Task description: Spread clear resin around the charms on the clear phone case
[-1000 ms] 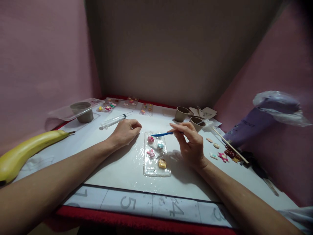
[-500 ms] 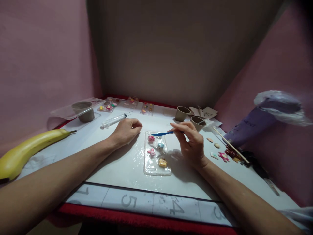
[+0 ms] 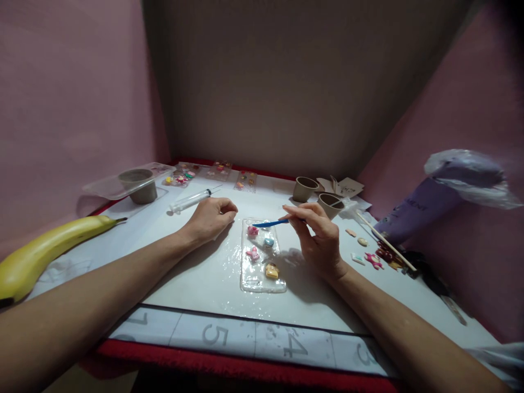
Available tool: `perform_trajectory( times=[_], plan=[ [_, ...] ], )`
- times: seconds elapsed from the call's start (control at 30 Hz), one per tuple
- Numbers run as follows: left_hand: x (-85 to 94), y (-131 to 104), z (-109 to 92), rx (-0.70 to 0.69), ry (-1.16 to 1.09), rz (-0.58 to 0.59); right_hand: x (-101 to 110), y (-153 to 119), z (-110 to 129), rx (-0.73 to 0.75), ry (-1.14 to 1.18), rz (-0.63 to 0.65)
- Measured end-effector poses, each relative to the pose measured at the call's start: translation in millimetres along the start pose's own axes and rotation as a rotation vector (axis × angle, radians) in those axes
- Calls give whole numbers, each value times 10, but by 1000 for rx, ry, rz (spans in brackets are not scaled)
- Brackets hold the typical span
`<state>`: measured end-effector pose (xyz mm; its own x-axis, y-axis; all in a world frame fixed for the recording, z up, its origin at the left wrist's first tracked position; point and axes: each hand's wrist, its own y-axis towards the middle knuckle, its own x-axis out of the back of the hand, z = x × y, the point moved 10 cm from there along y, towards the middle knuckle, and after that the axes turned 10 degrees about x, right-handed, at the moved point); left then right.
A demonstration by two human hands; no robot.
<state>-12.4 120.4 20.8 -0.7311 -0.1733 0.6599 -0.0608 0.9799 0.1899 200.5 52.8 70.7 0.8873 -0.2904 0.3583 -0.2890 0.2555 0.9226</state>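
A clear phone case (image 3: 263, 281) lies flat on the white board, with small charms set on it in a glossy clear coat. Among them are a pink charm (image 3: 252, 231), a blue one (image 3: 268, 242), a pink figure (image 3: 252, 254) and a yellow one (image 3: 272, 271). Between thumb and fingers, my right hand (image 3: 321, 237) pinches a slim blue plastic modelling knife (image 3: 270, 223). Its blade hangs over the case's far end; whether it touches is unclear. My left hand (image 3: 210, 219) rests on the board left of the case, fingers curled in, nothing visible in them.
A syringe (image 3: 190, 201) lies beyond my left hand. At left are a yellow banana (image 3: 57, 248) and a grey cup (image 3: 141, 191) under a plastic lid. Two more cups (image 3: 305, 188) stand at back right, near loose charms (image 3: 373, 261), a wooden stick (image 3: 388, 244) and a purple bag (image 3: 421, 202).
Hardly anything differs. The whole view has shifted very slightly; both hands and the blue modelling knife keep nearly the same place over the phone case.
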Motion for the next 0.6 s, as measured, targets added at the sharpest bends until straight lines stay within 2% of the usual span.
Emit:
perform_trajectory(
  times=[0.6],
  plan=[
    [-9, 5, 11, 9, 10, 5, 13, 2, 48, 66, -36, -2]
  ],
)
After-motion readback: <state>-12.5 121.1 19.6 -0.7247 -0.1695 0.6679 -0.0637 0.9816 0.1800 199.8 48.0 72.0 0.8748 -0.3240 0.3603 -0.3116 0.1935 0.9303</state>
